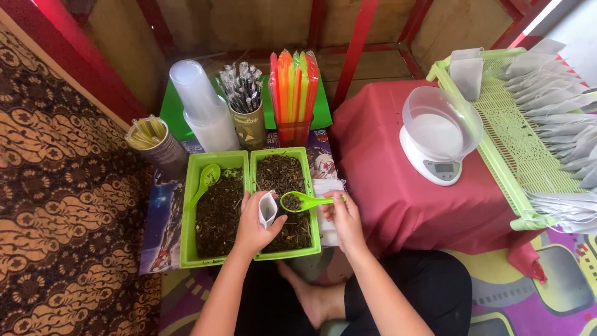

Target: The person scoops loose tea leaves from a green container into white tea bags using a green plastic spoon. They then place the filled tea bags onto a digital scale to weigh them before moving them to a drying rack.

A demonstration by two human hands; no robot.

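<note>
L hand w/ sachet, R hand w/ spoon

Your left hand and right hand: both bare, no gloves, no rings, no watch or band at either wrist. Your forearms are uncovered along all that shows; no sleeve edge in view. You wear black trousers of plain, unpatterned cloth, slightly creased at the knee. Your one visible foot is bare, no sock or sandal.
</note>
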